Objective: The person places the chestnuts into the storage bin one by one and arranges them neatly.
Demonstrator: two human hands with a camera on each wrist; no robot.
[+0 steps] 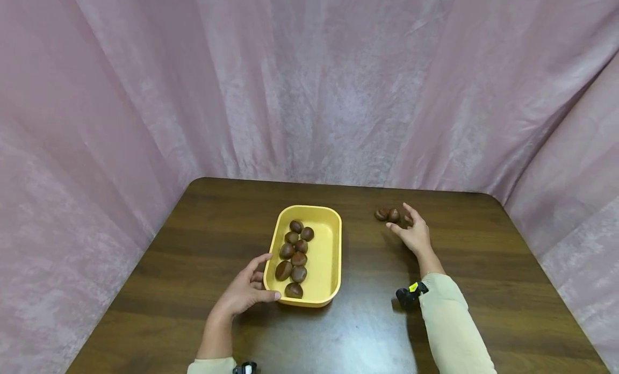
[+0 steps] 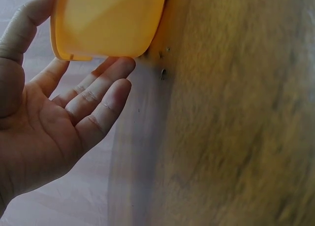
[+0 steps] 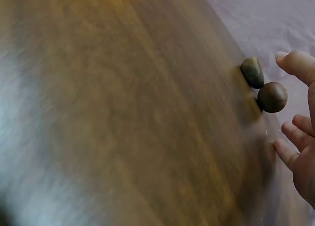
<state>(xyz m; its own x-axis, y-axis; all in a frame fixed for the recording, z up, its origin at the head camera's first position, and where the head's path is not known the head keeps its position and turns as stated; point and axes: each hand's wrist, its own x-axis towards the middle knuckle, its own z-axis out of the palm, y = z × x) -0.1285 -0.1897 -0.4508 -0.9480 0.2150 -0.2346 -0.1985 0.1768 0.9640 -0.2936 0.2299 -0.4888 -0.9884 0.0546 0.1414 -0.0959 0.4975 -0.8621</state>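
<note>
A yellow rectangular container (image 1: 331, 261) stands on the table with several brown chestnuts (image 1: 299, 259) along its left half. My left hand (image 1: 245, 290) holds its near left corner, thumb at the near rim and index finger on the left rim. In the left wrist view other fingertips (image 2: 127, 64) touch the container's outer wall (image 2: 110, 24). My right hand (image 1: 413, 234) hovers beside two loose chestnuts (image 1: 394, 215) on the far right part of the table. Its thumb and fingers are spread apart around the nearer chestnut (image 3: 272, 97), with a gap visible in the right wrist view.
The dark brown wooden table (image 1: 217, 229) has a rounded far edge. Pink curtains (image 1: 329, 94) hang behind it and along both sides. A black wrist device (image 1: 411, 295) sits on the right forearm, low over the table.
</note>
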